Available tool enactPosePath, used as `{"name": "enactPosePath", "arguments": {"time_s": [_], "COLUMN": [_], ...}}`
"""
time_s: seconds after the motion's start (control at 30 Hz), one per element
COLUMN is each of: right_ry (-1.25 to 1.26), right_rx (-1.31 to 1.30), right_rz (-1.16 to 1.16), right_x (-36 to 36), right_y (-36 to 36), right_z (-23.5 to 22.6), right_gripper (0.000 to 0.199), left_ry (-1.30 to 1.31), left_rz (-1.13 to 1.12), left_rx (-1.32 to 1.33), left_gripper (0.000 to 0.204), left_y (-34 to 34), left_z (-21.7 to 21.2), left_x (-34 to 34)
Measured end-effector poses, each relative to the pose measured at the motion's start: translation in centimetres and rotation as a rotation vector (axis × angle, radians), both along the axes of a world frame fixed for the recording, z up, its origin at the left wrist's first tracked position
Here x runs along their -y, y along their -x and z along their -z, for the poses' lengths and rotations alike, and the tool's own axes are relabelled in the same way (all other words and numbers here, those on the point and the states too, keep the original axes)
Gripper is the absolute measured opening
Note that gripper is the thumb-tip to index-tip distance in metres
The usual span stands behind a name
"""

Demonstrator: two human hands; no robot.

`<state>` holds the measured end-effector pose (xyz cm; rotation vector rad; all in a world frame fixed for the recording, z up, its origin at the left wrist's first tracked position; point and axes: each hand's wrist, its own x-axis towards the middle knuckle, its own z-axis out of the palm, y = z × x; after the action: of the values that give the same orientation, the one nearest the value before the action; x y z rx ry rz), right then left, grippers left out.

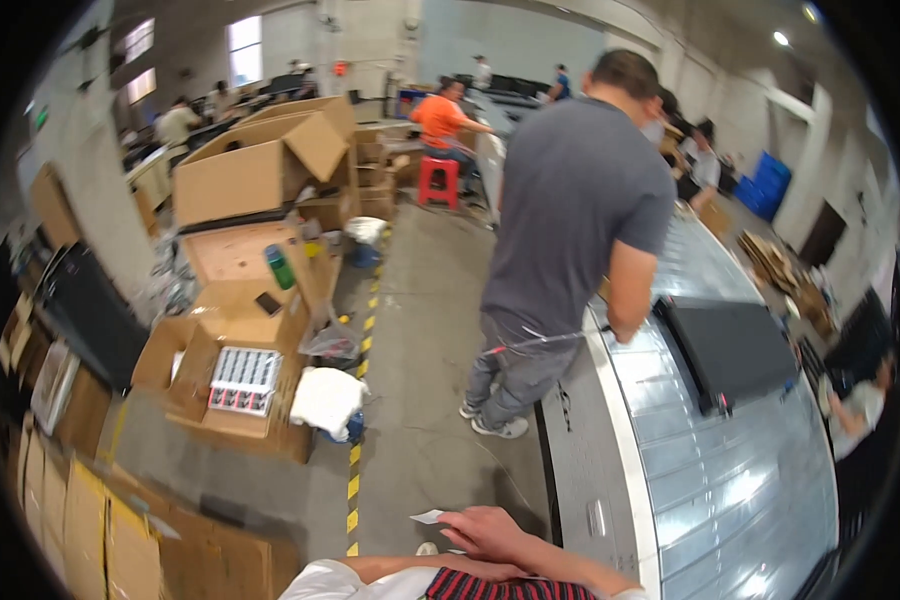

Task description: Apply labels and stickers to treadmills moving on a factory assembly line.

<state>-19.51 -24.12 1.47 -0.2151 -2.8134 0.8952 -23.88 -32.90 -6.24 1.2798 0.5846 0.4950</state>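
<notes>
One of our hands in view, low in the frame

Our hand (490, 532) lies palm-down, fingers (460, 520) loosely curled and pointing left, forearm running in from the lower right; we cannot tell which hand it is.

— What sort of room is it?
— A big workshop, grey concrete floor (425, 330) with a yellow-and-black striped line (355, 470). Open cardboard boxes (255, 175) stacked on the left.
— And the light?
— High windows (244, 48) at the back, a ceiling lamp (780, 38), white walls and a metal roller conveyor (740, 490).
</notes>
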Motion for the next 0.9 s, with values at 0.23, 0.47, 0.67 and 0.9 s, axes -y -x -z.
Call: {"name": "enactPosePath", "arguments": {"time_s": [0.23,0.47,0.67,0.9], "right_ry": [0.056,-0.06,-0.138,-0.075], "right_rx": [-0.037,-0.298,-0.421,-0.605], "right_rz": [0.08,0.243,0.424,0.636], "right_x": [-4.0,-10.4,-18.4,-25.1], "right_y": [-0.1,-5.5,-12.8,-20.3], "right_z": [1.6,2.0,1.8,1.6], "right_gripper": [0.019,0.019,0.017,0.018], "left_ry": [-0.035,-0.12,-0.2,0.236], "left_rz": [0.166,0.219,0.198,0.179], "left_rx": [-0.03,-0.116,-0.194,-0.002], "left_gripper": [0.036,0.037,0.038,0.035], "left_y": [1.2,-1.8,-7.5,-14.3], "left_z": [0.1,-0.1,-0.4,1.1], "left_x": [-5.8,-13.3,-21.7,-29.0]}}
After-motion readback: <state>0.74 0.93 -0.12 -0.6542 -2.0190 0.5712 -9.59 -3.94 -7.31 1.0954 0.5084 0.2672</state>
